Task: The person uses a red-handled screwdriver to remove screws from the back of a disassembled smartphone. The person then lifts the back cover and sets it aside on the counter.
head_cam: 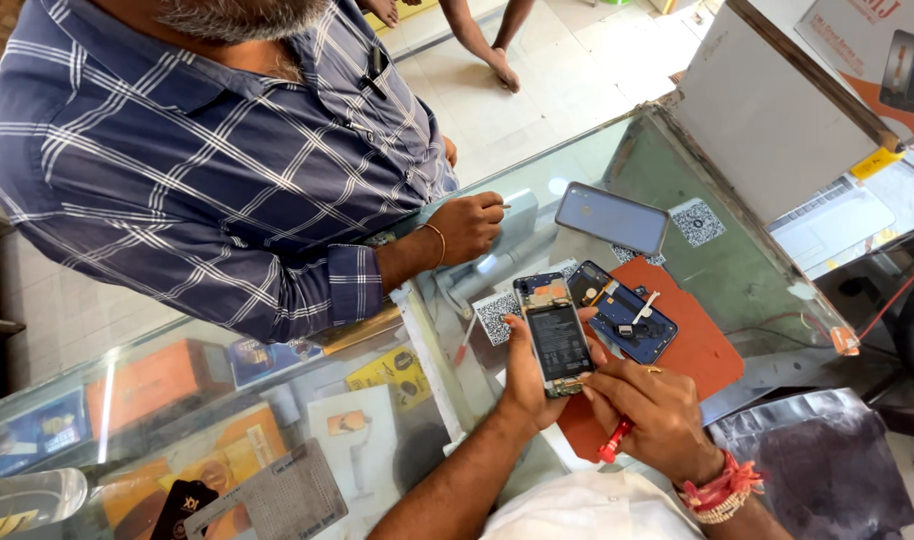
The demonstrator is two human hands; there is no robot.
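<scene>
My left hand [525,378] holds an opened phone [554,335] from below, its black battery and circuit board facing up. My right hand [655,412] grips a red-handled screwdriver [614,441] and its fingertips touch the phone's lower right edge. Just to the right lies the phone's blue inner cover [627,320] with small parts on it, on a rust-red mat [702,350]. All of this is over a glass counter [747,270].
A person in a blue checked shirt [207,160] leans on the counter opposite, a hand [467,228] resting on the glass. A blue-grey phone back panel [611,217] lies beyond the mat. Boxes show under the glass at left. A dark silvery bag [827,470] lies at right.
</scene>
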